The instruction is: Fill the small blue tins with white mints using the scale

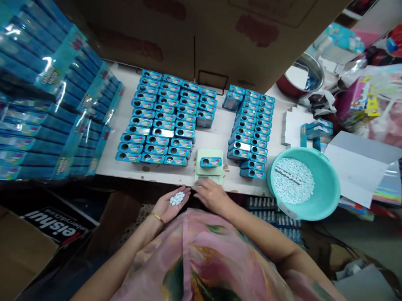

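Note:
My left hand [171, 204] is palm up near the table's front edge, cupping a small pile of white tablets [177, 198]. Beside it, my right hand [211, 194] is palm down at the front of a pale green scale [201, 154], its fingers spread a little and nothing visible in them. One blue tin [210, 162] rests on the scale. Rows of similar blue tins [153, 149] stand left of the scale, and more blue tins [243, 139] stand to its right. A turquoise basin [329, 187] at the right holds many white tablets and a dark strip.
Stacked blue packs [47, 73] rise at the left. A large cardboard box [193, 30] stands behind the white table [213, 140]. A metal bowl [316, 69], papers [353, 161] and bags lie at the right. More tins sit below the table's edge.

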Motion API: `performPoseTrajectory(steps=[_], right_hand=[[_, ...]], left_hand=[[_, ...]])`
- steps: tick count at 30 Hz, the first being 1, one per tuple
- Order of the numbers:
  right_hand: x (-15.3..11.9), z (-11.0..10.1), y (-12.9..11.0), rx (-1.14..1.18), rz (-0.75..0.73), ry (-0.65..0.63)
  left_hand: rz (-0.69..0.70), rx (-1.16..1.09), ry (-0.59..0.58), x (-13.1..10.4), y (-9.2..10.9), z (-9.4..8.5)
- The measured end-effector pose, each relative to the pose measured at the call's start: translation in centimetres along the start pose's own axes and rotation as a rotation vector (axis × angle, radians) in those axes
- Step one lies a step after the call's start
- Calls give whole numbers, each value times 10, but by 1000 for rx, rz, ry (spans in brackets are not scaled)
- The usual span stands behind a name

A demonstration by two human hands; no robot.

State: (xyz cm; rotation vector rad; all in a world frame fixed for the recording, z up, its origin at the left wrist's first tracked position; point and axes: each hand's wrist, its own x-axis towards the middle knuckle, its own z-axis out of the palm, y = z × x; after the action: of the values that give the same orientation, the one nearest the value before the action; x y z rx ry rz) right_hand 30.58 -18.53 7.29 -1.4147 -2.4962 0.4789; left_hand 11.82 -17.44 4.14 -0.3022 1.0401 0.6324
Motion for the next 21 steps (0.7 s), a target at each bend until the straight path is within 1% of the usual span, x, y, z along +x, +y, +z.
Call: performPoseTrajectory(steps=[2, 4, 6, 9, 11, 14, 18, 21], right_hand=[[-2, 16, -22, 18, -19, -76], [-3, 30, -34, -19, 10, -144], [-3, 40, -38, -62, 24, -205], [-5, 49, -36, -104, -23, -275], [-7, 52, -36, -117, -52, -293], [-11, 52, -37, -105, -81, -281], [-13, 48, -39, -67, -101, -258], [-14, 44, -40, -46, -100, -251]], left_hand=[[-49, 21, -25, 1, -8, 2], [-82, 35, -32, 1, -14, 2], [-109, 60, -18, 0, -18, 0], [-166, 107, 9, -2, -21, -4], [-193, 115, 25, -4, -22, -6], [-226, 112, 34, -5, -23, -7], [-254, 109, 12, -7, -23, -5], [-260, 115, 23, -8, -22, -3]])
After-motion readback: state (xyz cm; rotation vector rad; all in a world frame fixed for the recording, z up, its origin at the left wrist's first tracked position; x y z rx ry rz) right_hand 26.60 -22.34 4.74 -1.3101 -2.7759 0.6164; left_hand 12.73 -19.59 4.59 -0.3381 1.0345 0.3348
